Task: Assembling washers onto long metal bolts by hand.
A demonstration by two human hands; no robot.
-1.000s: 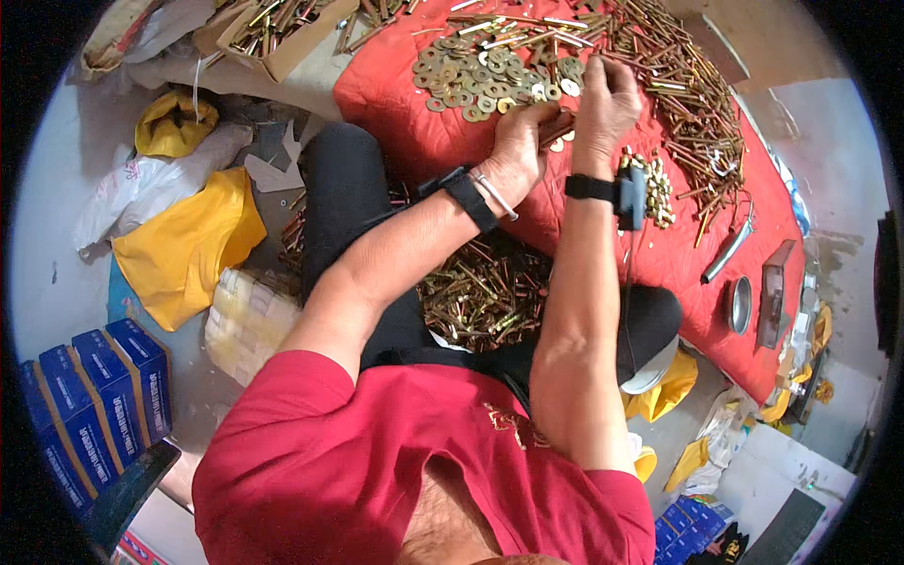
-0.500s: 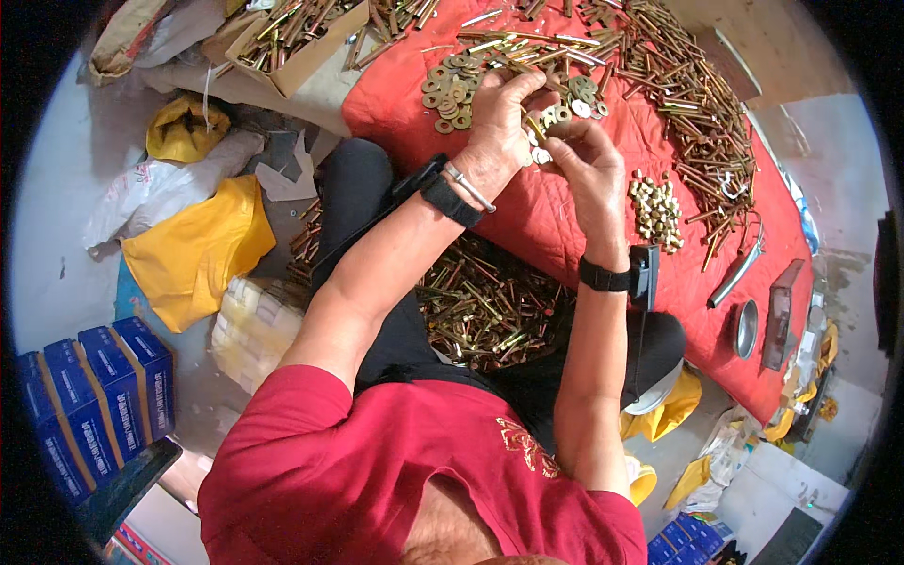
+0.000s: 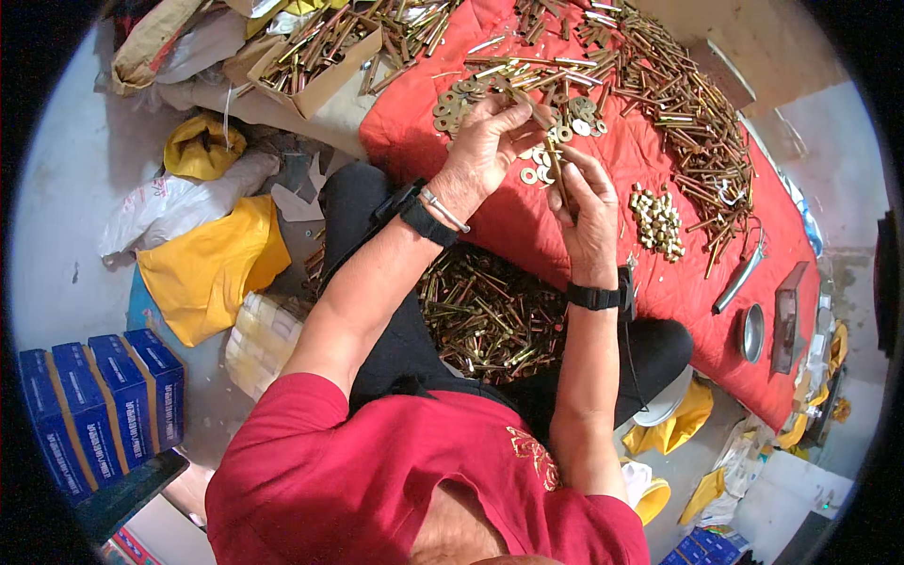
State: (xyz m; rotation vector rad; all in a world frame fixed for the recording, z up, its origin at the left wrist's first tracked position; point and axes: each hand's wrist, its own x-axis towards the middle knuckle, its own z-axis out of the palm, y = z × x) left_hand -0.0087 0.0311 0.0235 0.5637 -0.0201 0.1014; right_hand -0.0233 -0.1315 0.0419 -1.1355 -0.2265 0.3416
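Note:
Above the near edge of a red padded cloth, my left hand [image 3: 478, 151] is closed, thumb against fingers; whatever sits in the pinch is too small to make out. Beside and slightly below it, my right hand [image 3: 589, 212] grips a long brass-coloured bolt [image 3: 556, 168] between thumb and fingers. The bolt stands nearly lengthwise, its upper end close to the left fingertips. Flat round washers [image 3: 535, 174] lie under and around the hands, partly hidden by them. To the right of my right hand is a small pile of brass-coloured nuts [image 3: 657, 221].
Long metal tubes [image 3: 702, 141] are heaped along the cloth's [image 3: 490, 212] far right. An open cardboard box [image 3: 339, 75] of rods stands far left. Many bolts [image 3: 490, 315] lie between my legs. A metal dish [image 3: 750, 332] rests right; blue boxes [image 3: 104, 405] stand left.
My right hand has drawn down toward me, and more of the bolt now shows in it. The left hand has shifted slightly down and left. The whole view has moved a little.

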